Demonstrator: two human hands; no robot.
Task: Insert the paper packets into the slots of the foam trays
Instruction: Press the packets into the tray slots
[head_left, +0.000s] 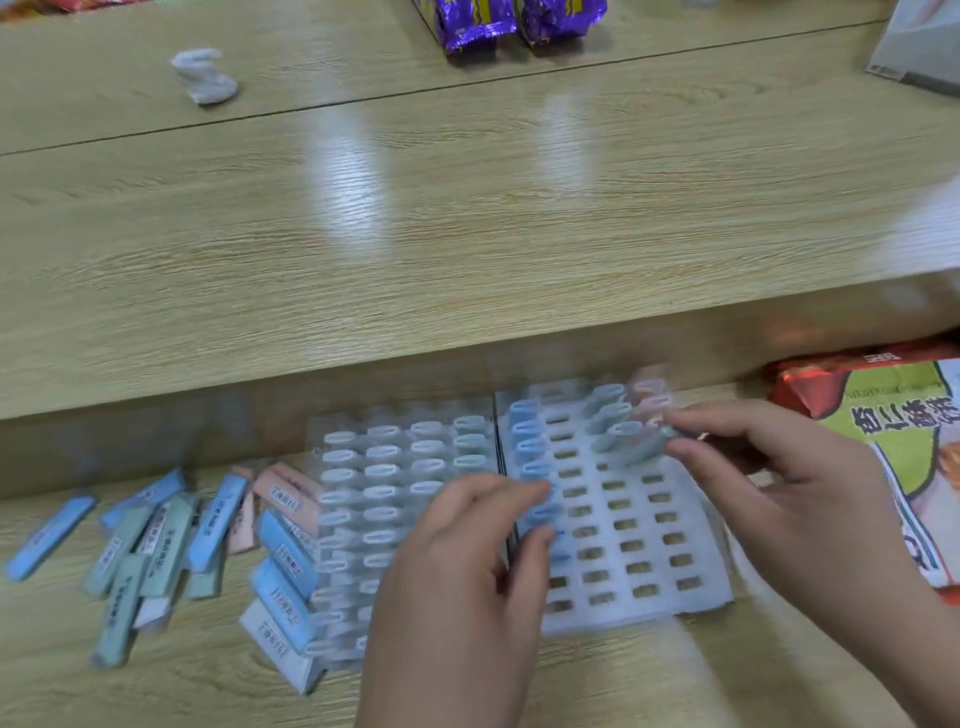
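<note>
— Where are your hands?

— My left hand (467, 566) rests on the seam between the two foam trays, fingers curled, the fingertips (540, 535) pressing on the blue packets (537, 512) standing in the right tray's left column. Whether I actually grip one, I cannot tell; the picture is blurred. My right hand (769, 467) hovers over the far right part of the right tray (623, 587), thumb and forefinger pinched close at a greenish-blue packet (631, 447) sticking up from a slot.

— And the trays themselves?

— They lie side by side, touching, near the bench's (467, 218) front edge. The left tray (363, 499) is nearly full, packets upright in its rows. The right one is mostly open slots, with packets only down its left column and a few at its far right corner, some pinkish.

— The loose packets?

— A heap (156, 540) lies flat toward the bench's left, blue, green and pink, some overlapping, several tucked against the left tray's edge.

— Anything else?

— A green and red snack bag (893, 415) at the right edge, purple bags (519, 21) at the far edge, a crumpled white scrap (205, 78) at far left.
</note>
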